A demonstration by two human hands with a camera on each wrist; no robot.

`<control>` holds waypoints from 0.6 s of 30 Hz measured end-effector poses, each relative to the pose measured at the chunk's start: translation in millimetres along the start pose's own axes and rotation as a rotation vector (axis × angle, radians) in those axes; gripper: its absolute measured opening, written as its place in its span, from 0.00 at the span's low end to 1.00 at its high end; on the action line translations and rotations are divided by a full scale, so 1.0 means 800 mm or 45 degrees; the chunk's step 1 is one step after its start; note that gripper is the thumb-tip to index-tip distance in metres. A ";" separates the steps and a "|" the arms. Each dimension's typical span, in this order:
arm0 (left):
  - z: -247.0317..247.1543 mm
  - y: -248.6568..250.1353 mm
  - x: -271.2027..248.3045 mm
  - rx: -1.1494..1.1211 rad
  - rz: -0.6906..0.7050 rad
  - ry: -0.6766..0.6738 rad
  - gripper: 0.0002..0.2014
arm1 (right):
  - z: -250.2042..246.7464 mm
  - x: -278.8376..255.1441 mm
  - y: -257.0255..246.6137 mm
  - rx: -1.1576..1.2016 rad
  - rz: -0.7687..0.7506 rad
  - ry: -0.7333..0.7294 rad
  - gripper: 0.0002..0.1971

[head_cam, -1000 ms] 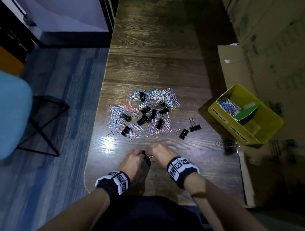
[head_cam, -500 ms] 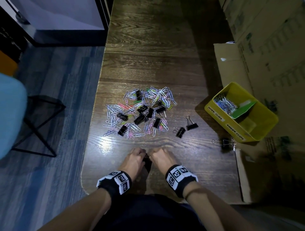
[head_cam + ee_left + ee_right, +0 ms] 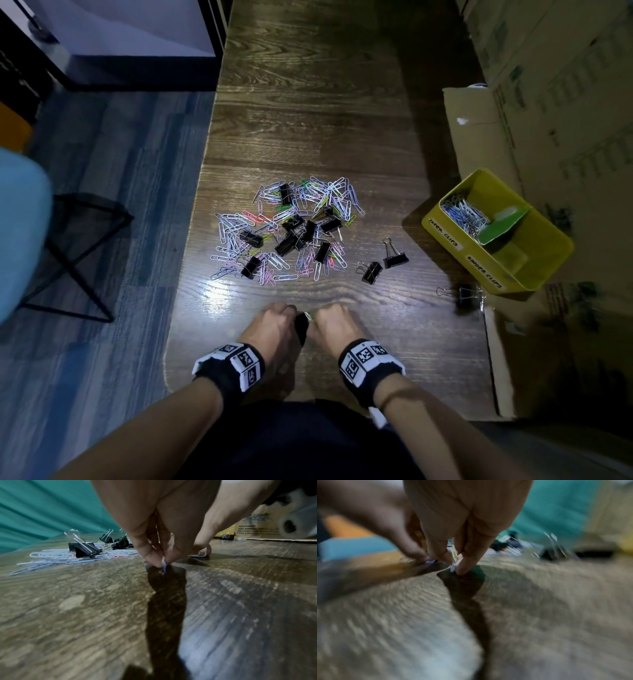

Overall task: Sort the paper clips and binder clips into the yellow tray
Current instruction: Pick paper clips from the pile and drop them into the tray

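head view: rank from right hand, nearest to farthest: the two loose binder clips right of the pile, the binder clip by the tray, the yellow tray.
From the right hand:
1. Pair of loose binder clips, ahead and slightly right, just off the pile.
2. Lone binder clip, farther right, just short of the tray's near corner.
3. Yellow tray, far right, by the cardboard.

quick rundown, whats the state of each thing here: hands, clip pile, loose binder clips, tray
left hand: pinching paper clips at the table
right hand: pinching paper clips at the table
clip pile: mixed, unsorted
two binder clips: loose beside the pile
binder clip: lying just outside the tray
yellow tray: paper clips in one compartment
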State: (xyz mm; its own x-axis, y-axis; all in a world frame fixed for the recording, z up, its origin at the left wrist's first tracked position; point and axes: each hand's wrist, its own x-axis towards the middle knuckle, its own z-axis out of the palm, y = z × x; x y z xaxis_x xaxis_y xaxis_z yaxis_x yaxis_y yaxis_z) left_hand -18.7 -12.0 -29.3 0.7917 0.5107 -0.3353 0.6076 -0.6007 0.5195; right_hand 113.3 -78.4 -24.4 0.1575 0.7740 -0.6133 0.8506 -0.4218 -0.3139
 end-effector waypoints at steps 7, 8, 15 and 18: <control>-0.007 -0.020 0.018 -0.614 -0.548 0.023 0.10 | 0.005 0.007 0.043 0.937 0.274 0.041 0.05; -0.013 -0.020 0.024 -0.809 -0.632 -0.002 0.11 | -0.001 0.004 0.049 1.068 0.292 0.075 0.05; -0.069 0.029 0.095 -1.383 -0.655 -0.036 0.12 | -0.092 -0.034 0.091 1.570 0.259 0.458 0.07; -0.097 0.090 0.152 -1.438 -0.504 -0.052 0.12 | -0.147 -0.049 0.119 1.596 0.231 0.665 0.12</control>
State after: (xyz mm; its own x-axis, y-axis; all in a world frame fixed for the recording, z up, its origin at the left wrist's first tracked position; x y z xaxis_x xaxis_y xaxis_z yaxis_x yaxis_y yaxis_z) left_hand 116.3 54.8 28.4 0.5760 0.5060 -0.6420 0.4262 0.4842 0.7641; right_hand 246.8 -93.2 54.9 0.6238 0.6311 -0.4612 -0.1780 -0.4598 -0.8700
